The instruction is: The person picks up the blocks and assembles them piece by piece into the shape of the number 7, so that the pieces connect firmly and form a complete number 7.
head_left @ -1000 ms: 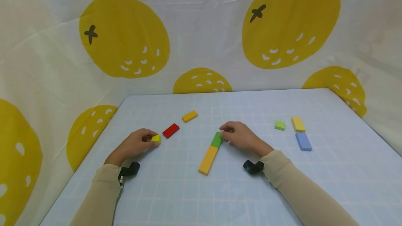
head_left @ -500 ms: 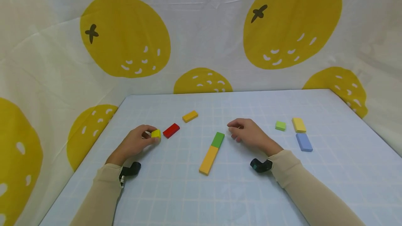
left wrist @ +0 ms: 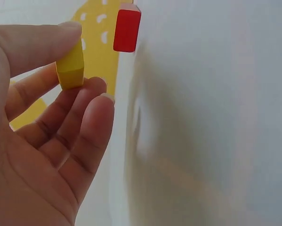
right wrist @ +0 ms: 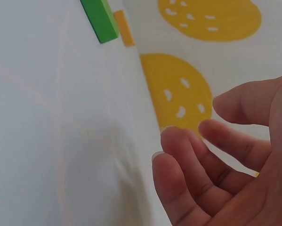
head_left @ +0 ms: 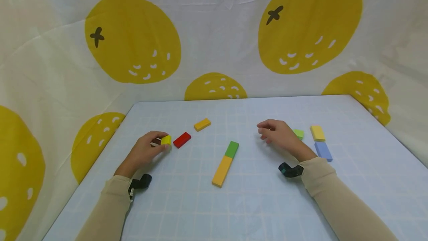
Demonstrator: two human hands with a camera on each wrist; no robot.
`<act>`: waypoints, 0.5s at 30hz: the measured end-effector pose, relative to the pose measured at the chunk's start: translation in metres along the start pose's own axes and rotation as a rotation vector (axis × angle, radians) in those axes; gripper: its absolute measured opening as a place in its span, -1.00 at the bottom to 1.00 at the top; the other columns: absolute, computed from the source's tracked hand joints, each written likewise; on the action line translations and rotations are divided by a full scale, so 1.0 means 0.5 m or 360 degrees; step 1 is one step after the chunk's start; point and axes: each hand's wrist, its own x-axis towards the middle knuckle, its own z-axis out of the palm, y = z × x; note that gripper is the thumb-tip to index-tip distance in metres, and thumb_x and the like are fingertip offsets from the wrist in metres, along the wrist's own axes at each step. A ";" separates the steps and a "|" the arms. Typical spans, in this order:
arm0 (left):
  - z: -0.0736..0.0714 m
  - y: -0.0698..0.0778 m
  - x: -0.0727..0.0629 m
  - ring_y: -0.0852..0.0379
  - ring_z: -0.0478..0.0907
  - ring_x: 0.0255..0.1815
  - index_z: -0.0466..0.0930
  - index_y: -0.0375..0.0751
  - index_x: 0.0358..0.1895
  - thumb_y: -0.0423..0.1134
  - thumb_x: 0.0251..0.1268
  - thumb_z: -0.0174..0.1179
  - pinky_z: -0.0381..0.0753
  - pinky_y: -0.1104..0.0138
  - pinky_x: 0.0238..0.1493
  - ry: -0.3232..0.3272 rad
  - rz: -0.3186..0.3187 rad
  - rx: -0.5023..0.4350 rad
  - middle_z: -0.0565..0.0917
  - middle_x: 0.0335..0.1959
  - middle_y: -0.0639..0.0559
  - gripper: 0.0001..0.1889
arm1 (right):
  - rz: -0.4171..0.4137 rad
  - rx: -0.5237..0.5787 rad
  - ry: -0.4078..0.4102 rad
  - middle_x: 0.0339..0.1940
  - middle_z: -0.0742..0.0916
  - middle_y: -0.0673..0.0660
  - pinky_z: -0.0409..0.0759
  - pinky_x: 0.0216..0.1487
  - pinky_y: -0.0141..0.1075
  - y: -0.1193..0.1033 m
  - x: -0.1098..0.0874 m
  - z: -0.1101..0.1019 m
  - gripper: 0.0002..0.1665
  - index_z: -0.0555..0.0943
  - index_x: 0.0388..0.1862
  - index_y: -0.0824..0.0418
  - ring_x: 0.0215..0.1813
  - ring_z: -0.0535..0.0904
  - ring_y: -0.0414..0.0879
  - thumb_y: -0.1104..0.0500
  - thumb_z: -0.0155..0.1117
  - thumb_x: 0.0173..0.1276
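Yellow block [head_left: 166, 140], well left of the green block [head_left: 232, 149], pinched between thumb and finger of the left grip [head_left: 142, 151], with the side toward the red block [head_left: 182, 140] left bare, probably for light, exact control. Contact with the pale checked worktop [head_left: 260, 211] impossible to tell. Just beyond the pinch, on the green block's left, that red piece, lying flat and slanted. Farther back than the green block and to its left, a small orange block [head_left: 202, 124], also flat, untouched. Against the green block's near end, a long orange block [head_left: 222, 171], in one straight line, seemingly aligned with care rather than dropped. Right of the green block, the right grip [head_left: 278, 137], holding nothing, fingers loosely bent, narrow gap to the thumb. Farther right of the green block, a light green block [head_left: 299, 133], partly hidden behind that grip; then a pale yellow block [head_left: 317, 133] and a blue block [head_left: 323, 151], roughly end to end, perhaps grouped for easy reach.
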 end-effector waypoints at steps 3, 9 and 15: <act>0.003 0.003 0.003 -0.07 0.53 0.07 0.52 -0.11 0.29 -0.16 0.37 0.31 0.59 0.00 0.12 -0.0002 0.0054 -0.0012 0.58 0.15 -0.10 -0.54 | 0.0015 0.0007 0.0026 0.03 0.70 0.24 0.66 -0.06 -0.16 0.012 -0.008 -0.014 -0.51 0.53 0.29 0.28 -0.11 0.68 0.04 0.02 0.17 0.53; 0.015 0.007 0.006 -0.06 0.57 0.05 0.56 -0.06 0.29 -0.17 0.36 0.32 0.61 0.02 0.11 -0.0037 0.0119 -0.0014 0.59 0.15 -0.06 -0.56 | -0.0026 -0.0039 0.0071 0.00 0.72 0.24 0.66 -0.09 -0.17 0.034 -0.034 -0.038 -0.48 0.54 0.26 0.29 -0.15 0.68 0.02 -0.03 0.19 0.52; 0.021 0.025 0.006 -0.04 0.57 0.06 0.56 -0.06 0.26 -0.20 0.33 0.35 0.60 0.02 0.12 -0.0019 0.0141 0.0000 0.58 0.15 -0.05 -0.56 | -0.0083 -0.0046 0.0122 -0.02 0.73 0.25 0.67 -0.15 -0.23 0.049 -0.061 -0.059 -0.47 0.55 0.24 0.32 -0.17 0.69 0.02 -0.05 0.19 0.52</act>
